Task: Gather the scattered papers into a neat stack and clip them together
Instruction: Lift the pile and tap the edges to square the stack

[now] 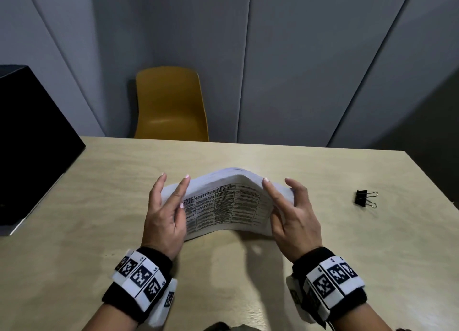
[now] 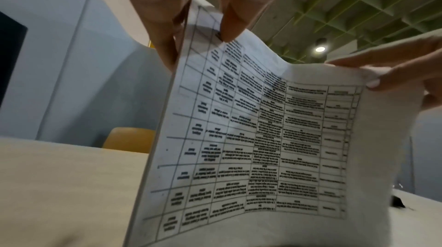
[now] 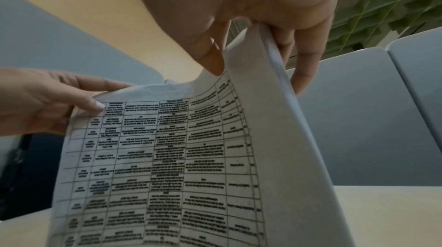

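while hands [image 1: 164, 221] pinch edges — papers [image 1: 223, 204] upright

One stack of printed papers [image 1: 224, 201] stands bowed on the surface [image 1: 323, 231]; how many sheets it holds cannot be counted from its edge. Two hands are on it: the left hand [image 1: 162, 219] at the stack's left side, the right hand [image 1: 294, 219] at its right side. One black binder clip [image 1: 365, 198] lies to the right of the stack, well apart. One mustard-yellow chair [image 1: 171, 105] stands beyond the stack, behind the surface. One black box [image 1: 29, 142] sits to the stack's left.
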{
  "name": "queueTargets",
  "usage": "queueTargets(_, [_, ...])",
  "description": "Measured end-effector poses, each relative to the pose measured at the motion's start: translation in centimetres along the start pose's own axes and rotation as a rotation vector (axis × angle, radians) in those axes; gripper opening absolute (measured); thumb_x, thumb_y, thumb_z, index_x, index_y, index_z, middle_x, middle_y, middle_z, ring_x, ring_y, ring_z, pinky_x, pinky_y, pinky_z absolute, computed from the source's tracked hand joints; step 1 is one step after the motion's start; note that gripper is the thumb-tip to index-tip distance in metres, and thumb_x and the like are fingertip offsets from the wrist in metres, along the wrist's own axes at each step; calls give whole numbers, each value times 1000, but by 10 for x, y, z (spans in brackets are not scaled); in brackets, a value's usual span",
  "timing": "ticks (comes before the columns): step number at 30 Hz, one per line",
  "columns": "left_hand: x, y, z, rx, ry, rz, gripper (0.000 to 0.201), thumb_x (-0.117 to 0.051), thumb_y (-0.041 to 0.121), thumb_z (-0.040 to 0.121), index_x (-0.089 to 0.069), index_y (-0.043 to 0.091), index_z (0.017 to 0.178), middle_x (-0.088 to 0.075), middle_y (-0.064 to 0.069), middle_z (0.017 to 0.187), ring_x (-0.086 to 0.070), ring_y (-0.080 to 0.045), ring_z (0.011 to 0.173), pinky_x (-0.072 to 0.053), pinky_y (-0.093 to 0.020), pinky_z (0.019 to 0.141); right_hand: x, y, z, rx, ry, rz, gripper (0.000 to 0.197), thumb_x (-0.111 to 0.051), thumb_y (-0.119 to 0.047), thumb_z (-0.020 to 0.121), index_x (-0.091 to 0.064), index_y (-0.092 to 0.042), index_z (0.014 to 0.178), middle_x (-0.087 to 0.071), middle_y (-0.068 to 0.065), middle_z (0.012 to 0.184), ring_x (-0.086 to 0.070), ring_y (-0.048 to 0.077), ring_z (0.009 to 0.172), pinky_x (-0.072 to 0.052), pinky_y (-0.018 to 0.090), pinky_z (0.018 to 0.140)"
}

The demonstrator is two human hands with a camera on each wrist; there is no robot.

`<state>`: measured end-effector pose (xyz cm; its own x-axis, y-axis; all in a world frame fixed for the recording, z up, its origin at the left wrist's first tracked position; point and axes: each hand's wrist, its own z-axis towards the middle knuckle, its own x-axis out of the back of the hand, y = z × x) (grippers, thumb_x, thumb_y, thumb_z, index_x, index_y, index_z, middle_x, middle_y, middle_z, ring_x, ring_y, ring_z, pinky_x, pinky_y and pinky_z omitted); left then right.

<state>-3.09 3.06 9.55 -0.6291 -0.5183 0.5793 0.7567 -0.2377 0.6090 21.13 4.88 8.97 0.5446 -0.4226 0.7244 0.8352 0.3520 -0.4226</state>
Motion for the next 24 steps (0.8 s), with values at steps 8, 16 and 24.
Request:
queueTargets(8, [8,-20,11,466,-81,-422,88,-71,-8,72,-29,21,145,-50,-2,124,-53,-17,107,-45,-24,89,3,21,9,-247,115,508,66,-62,0,74,-45,-20,134,-62,-3,97,-57,-5,86,-42,7,81])
queueTargets(16, [-10,-18,9,661,-150,-479,10,-68,11,81,-66,9,91,-70,-2,81,-63,-12,72,-48,-13,59,-18,31,12,-514,20,665,14,-73,1,74,-66,-11,77,-66,-21,54,-57,-7,54,-51,20,59])
queueTargets(24, [-17,-9,-17,755,-189,-576,10,-66,9,83,-63,12,93,-65,8,78,-64,-9,74,-48,-16,62,-27,32,-6,-658,-168,563,10,-70,2,76,-68,-2,84,-64,6,75,-61,4,66,-48,21,63])
